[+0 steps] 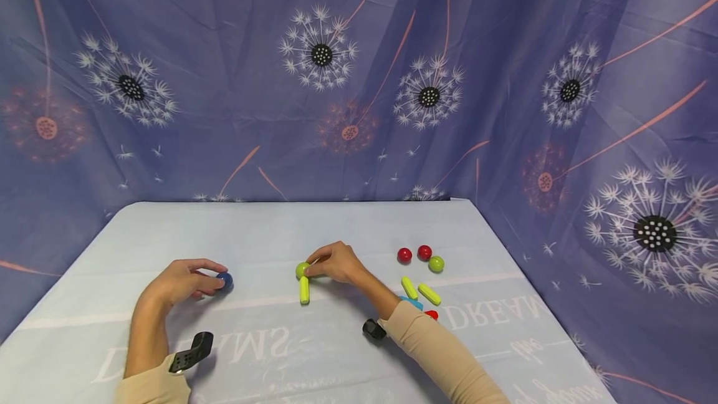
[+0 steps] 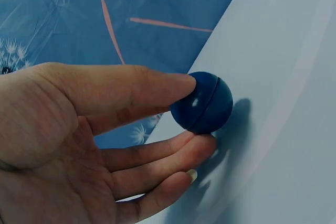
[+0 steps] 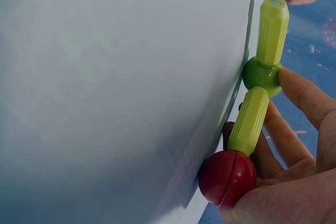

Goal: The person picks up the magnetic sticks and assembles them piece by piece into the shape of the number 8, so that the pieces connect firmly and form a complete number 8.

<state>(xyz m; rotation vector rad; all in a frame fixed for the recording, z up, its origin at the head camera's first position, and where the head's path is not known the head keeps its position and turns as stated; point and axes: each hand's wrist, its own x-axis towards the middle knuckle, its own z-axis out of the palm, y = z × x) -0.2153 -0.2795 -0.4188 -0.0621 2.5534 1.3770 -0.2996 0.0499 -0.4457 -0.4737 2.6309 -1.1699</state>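
My left hand (image 1: 182, 280) pinches a blue ball (image 2: 205, 103) between thumb and fingertips, close over the left part of the table. Near the table's middle, my right hand (image 1: 336, 262) grips a joined chain of pieces. In the right wrist view the chain runs from a yellow-green ribbed rod (image 3: 273, 35) to a green ball (image 3: 260, 77), then a second yellow-green rod (image 3: 249, 121) and a red ball (image 3: 227, 178). One fingertip lies against the green ball, and the thumb is at the red ball. From the head view, the hand hides the red ball and second rod.
Right of my right hand lie two red balls (image 1: 404, 255), another green ball (image 1: 435, 264) and two loose yellow-green rods (image 1: 429, 293). A blue piece (image 1: 412, 302) and a red piece (image 1: 431, 315) show partly behind my right forearm. A patterned curtain (image 1: 235, 80) borders the table.
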